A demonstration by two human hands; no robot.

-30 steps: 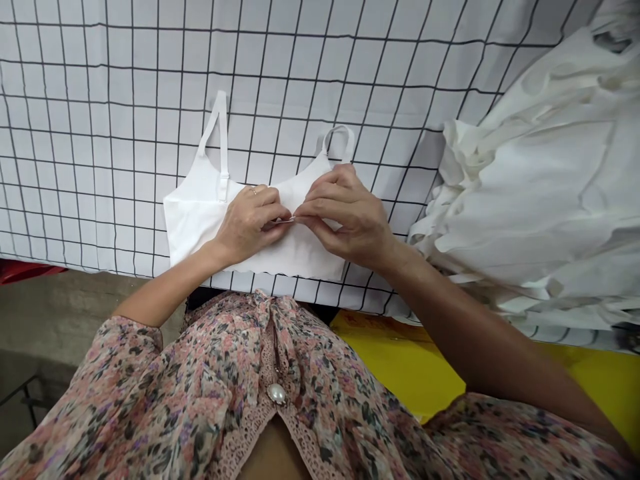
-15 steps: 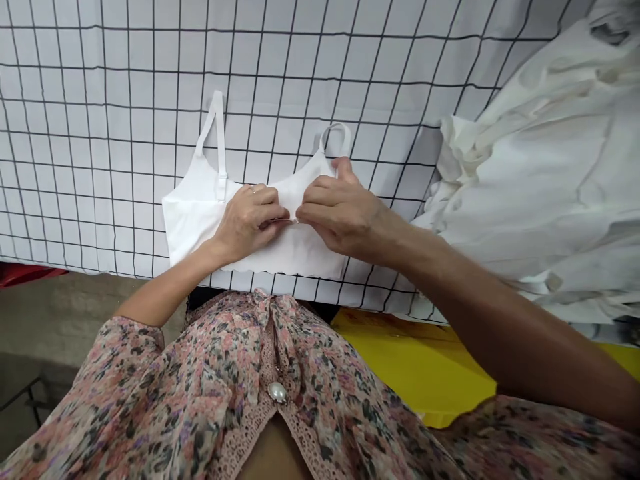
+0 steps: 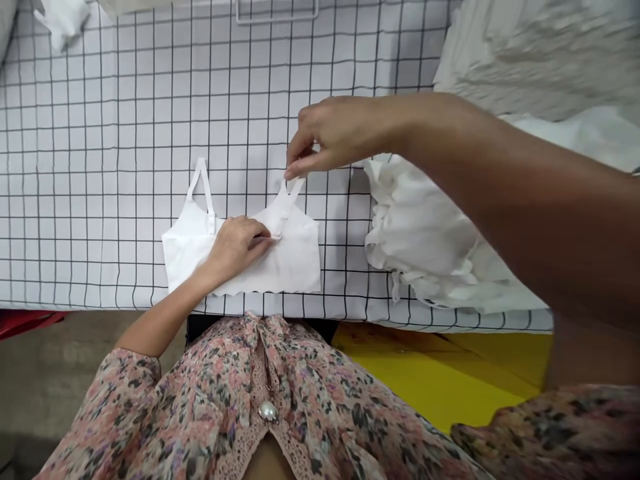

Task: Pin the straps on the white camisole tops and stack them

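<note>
A white bra (image 3: 295,260) with thin adjustable straps lies flat on the checked cloth in front of me. My left hand (image 3: 239,245) rests over its middle, thumb and fingers pinching the upper edge of the band. Above the bra's right side, my right hand (image 3: 325,137) pinches the top of the right strap (image 3: 294,190) and draws it upward. The left strap (image 3: 201,180) lies loose in a narrow loop pointing away from me. My left hand and wrist cover part of the bra's left half.
A heap of white garments (image 3: 425,227) lies to the right, under my right forearm. Behind it rises a stack of folded white pieces (image 3: 545,60). A white wire frame (image 3: 277,20) and a small white cloth (image 3: 65,23) are at the far side. Something yellow (image 3: 425,380) sits below the table edge.
My right hand has left the band's upper edge and moved up to the right strap, which is now pulled straighter. My left hand still pinches the band. The view has shifted.
</note>
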